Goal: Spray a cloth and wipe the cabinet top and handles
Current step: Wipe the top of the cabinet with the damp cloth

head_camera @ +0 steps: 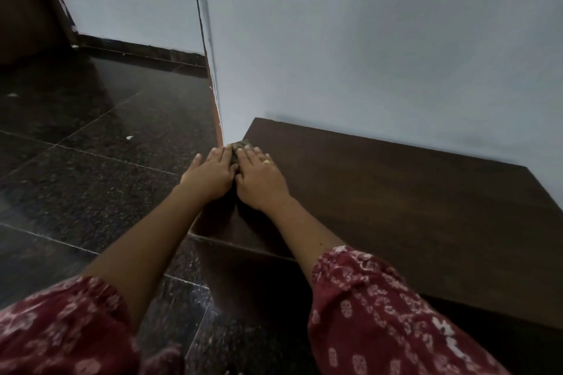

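Cloth (pixel 239 149): far-left corner of cabinet top (pixel 396 192), by wall (pixel 365 39). My left hand (pixel 210 172) & right hand (pixel 260 176): both flat, fingers spread, pressing cloth down; ring (pixel 266 161) on right.

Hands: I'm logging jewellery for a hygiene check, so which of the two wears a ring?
The right hand, flat on the cabinet top, has a gold ring on one finger. The left hand, beside it at the cabinet's left edge, is bare.

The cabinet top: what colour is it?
Dark brown wood grain on the cabinet top, seen in the head view.
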Available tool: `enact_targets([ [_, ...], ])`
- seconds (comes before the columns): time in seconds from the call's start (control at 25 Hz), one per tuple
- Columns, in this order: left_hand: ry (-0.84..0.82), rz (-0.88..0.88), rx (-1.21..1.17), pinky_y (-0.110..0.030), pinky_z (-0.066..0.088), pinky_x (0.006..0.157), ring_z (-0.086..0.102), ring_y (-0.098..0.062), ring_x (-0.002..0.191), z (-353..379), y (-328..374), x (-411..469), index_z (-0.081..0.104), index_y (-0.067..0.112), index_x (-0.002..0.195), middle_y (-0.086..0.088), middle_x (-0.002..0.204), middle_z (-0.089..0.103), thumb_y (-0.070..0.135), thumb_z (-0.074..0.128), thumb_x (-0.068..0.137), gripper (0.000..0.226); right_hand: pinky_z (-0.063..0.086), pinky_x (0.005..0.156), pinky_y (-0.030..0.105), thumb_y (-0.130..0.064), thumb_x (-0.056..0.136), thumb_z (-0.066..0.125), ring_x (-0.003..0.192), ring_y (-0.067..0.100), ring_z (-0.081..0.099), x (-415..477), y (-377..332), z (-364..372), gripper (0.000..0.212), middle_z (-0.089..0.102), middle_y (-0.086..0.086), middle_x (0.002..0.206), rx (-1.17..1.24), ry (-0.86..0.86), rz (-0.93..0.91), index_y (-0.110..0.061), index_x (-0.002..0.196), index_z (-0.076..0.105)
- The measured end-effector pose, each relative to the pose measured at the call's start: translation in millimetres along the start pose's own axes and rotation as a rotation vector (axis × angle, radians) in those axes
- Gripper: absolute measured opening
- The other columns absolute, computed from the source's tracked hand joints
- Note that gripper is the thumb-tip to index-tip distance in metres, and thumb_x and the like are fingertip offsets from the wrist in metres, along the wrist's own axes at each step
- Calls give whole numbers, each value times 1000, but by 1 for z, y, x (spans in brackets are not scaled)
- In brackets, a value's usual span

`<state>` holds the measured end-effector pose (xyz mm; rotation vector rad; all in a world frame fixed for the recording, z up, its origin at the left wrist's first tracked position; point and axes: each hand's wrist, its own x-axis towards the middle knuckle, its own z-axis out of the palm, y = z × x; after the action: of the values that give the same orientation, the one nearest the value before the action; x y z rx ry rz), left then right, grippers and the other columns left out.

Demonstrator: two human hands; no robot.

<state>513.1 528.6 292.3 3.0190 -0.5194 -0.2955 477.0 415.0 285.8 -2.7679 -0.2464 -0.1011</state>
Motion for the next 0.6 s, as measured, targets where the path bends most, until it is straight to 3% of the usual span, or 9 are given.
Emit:
enact_targets([
  [0.28, -63, -64, 275, -50, 15, 116, 3, -32, 146, 17, 1, -93, 1, 4, 148, -17, 158, -3, 21, 18, 101, 52, 11, 116, 40, -22, 93, 40, 142, 30, 17, -80, -37, 7, 56, 22, 14, 154, 43, -9, -125, -11, 144, 22],
  [0.6, 35, -83, 39, -44, 9, 118, 5, -32, 146, 32, 62, -136, 2, -1, 147, -19, 158, 4, 27, 19, 101, 56, 15, 115, 36, -21, 94, 39, 142, 27, 20, -150, -2, -13, 51, 25, 13, 154, 1, 12, -148, -11, 143, 27],
])
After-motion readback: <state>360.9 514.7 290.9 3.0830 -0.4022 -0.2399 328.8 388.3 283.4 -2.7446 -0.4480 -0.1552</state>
